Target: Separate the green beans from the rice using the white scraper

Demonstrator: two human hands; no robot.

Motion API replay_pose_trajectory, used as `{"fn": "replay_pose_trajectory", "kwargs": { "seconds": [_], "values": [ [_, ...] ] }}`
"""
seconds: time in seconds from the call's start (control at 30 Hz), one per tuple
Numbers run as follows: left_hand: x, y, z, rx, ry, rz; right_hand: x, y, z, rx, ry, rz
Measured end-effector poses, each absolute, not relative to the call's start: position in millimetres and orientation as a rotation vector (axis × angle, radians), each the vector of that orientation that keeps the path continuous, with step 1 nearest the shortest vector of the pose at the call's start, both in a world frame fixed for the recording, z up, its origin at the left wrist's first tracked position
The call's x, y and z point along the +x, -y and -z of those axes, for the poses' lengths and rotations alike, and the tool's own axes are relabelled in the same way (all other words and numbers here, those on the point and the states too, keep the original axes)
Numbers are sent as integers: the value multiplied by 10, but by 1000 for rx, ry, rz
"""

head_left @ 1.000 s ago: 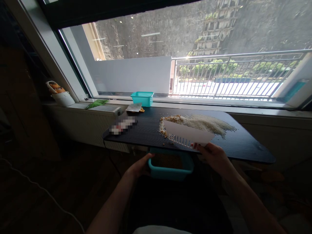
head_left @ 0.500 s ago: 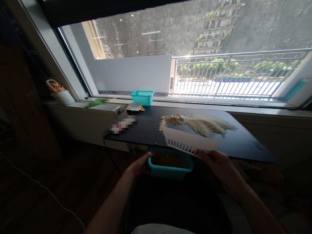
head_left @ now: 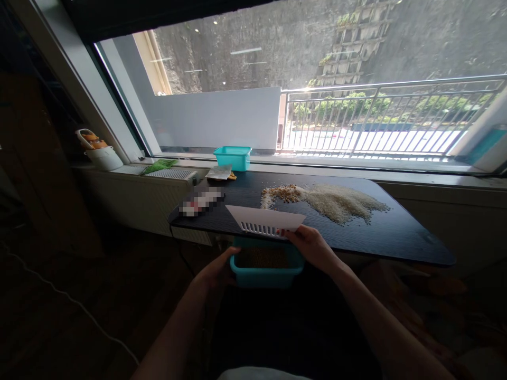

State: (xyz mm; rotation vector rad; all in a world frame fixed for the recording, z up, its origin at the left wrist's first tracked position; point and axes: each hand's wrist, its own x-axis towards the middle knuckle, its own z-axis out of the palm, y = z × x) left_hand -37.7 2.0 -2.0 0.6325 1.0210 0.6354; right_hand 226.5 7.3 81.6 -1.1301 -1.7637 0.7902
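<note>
Just under the table's front edge, my left hand [head_left: 222, 266] grips the left rim of a teal plastic tub [head_left: 267, 278], with brown grains lying inside it. My right hand [head_left: 311, 244] is closed on a thin white slotted sheet [head_left: 263, 217], held by its right end. The sheet lies low at the front edge of the dark table [head_left: 400, 237], above the tub, its row of slots toward me. Behind it on the tabletop spreads a pile of white rice [head_left: 336, 203]. Yellow-brown kernels [head_left: 288, 193] are heaped at the pile's left end.
A second teal tub [head_left: 233, 158] stands at the back by the window. In front of it lies a silvery packet [head_left: 219, 172]. A blurred-out item [head_left: 202, 201] rests on the table's left. Farther left are a radiator [head_left: 158, 195], a green cloth [head_left: 159, 167] and a white basket [head_left: 103, 157].
My right hand has swept the white sheet leftward along the table's front edge. The held tub and my left hand have shifted slightly left.
</note>
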Motion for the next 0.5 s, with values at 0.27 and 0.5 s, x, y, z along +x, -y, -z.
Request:
{"fn": "replay_pose_trajectory", "kwargs": {
  "seconds": [0.27, 0.5],
  "values": [
    [-280, -28, -9, 664, -1026, -629, 2736, 45, -869, -1230, 1570, -651],
    [-154, -132, 77, 698, -1086, -625, 2767, -45, -890, -1334, 1547, -531]
  ]
}}
